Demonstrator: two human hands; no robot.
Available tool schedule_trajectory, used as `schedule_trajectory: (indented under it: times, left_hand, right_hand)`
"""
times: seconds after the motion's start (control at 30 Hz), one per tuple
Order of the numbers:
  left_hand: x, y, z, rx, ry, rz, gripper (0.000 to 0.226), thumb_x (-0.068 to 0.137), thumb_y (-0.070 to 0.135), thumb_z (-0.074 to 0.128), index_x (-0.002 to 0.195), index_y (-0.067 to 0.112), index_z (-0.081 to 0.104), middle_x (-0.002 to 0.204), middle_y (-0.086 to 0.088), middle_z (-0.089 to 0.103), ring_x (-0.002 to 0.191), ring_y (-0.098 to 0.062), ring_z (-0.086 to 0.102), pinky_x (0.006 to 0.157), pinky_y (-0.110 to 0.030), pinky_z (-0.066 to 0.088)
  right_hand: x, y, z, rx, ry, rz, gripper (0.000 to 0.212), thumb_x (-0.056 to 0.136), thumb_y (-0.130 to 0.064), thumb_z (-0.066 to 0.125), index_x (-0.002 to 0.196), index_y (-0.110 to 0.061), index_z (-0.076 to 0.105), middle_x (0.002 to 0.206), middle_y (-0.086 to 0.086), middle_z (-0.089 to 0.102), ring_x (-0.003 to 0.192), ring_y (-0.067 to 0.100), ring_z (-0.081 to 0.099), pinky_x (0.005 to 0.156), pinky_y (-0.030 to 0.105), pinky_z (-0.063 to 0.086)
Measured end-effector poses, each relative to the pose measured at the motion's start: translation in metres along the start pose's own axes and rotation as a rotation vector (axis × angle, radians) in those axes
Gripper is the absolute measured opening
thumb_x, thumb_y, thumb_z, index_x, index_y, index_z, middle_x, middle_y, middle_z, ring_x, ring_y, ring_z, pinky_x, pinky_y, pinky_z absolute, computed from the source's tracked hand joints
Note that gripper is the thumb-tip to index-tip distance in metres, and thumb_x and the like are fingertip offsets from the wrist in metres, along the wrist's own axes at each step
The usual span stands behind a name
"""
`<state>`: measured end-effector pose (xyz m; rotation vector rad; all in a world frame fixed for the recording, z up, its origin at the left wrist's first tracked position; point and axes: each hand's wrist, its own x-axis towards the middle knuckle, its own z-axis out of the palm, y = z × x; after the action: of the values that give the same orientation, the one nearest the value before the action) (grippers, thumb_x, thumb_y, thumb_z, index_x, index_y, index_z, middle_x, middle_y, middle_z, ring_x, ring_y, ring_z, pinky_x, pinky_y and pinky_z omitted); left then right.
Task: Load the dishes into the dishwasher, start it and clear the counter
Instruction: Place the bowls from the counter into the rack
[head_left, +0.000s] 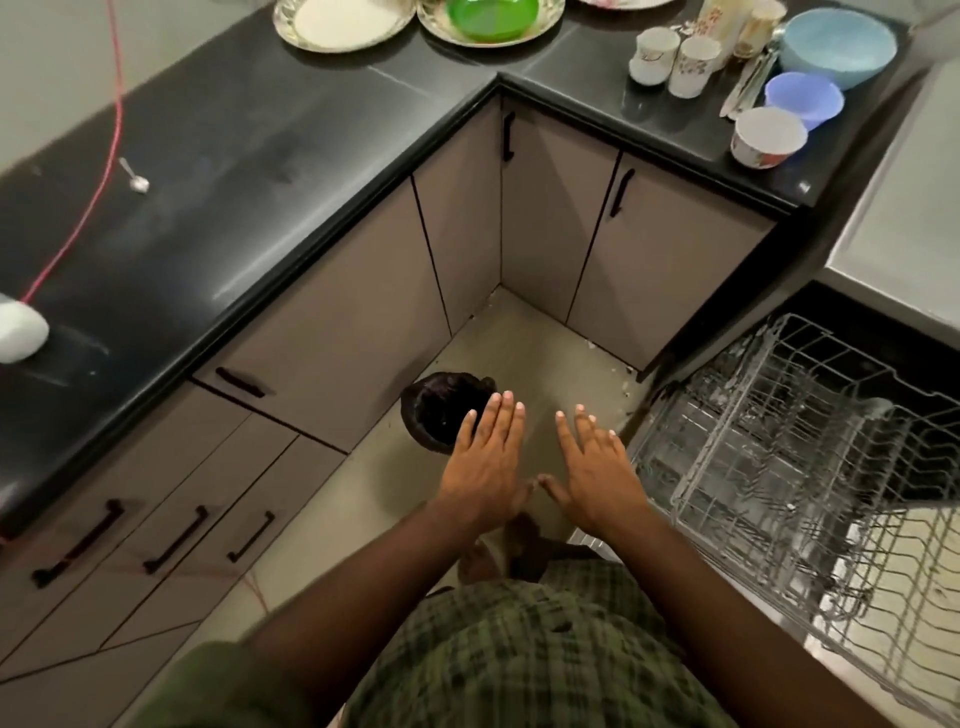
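Note:
My left hand (485, 462) and my right hand (597, 473) are held flat side by side over the floor, fingers spread, both holding nothing. To the right the dishwasher's wire rack (789, 457) is pulled out over the open door and looks bare. Dishes stand on the black counter (249, 156) at the back: a white plate (343, 21), a green bowl (493, 18) on a plate, several white cups (675, 57), a light blue bowl (839, 47), a small purple bowl (802, 98), a white patterned bowl (769, 137) and cutlery (748, 85). A lone spoon (136, 176) lies on the left counter.
A black bin (441, 415) stands on the floor just beyond my left hand. Grey cabinet doors with black handles (621, 192) line the corner. A red cable (111, 124) runs across the left counter to a white object (18, 332). A steel surface (898, 218) lies at far right.

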<state>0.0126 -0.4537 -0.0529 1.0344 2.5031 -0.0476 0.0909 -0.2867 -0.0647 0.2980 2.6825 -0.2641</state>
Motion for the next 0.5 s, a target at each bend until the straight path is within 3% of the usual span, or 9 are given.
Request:
schedule_trajectory:
  times: [0.23, 0.5]
  left_hand:
    - [0.052, -0.006, -0.015, 0.039, 0.016, 0.054, 0.099, 0.100, 0.074, 0.026, 0.163, 0.012, -0.018, 0.169, -0.009, -0.030, 0.155, -0.024, -0.031, 0.128, -0.053, -0.010]
    - [0.172, 0.017, -0.076, 0.073, -0.003, 0.156, 0.100, 0.097, 0.081, 0.017, 0.163, 0.014, -0.021, 0.167, -0.005, -0.034, 0.152, -0.021, -0.036, 0.127, -0.054, -0.013]
  right_hand:
    - [0.025, 0.026, -0.017, 0.095, 0.049, 0.126, 0.090, 0.096, -0.076, 0.017, 0.163, -0.026, -0.016, 0.172, 0.008, -0.015, 0.159, 0.027, -0.011, 0.129, 0.050, 0.000]
    - [0.094, 0.113, -0.065, 0.269, 0.143, 0.339, 0.091, 0.087, -0.089, -0.001, 0.158, -0.039, -0.027, 0.170, 0.001, -0.024, 0.157, 0.028, -0.020, 0.127, 0.055, -0.007]
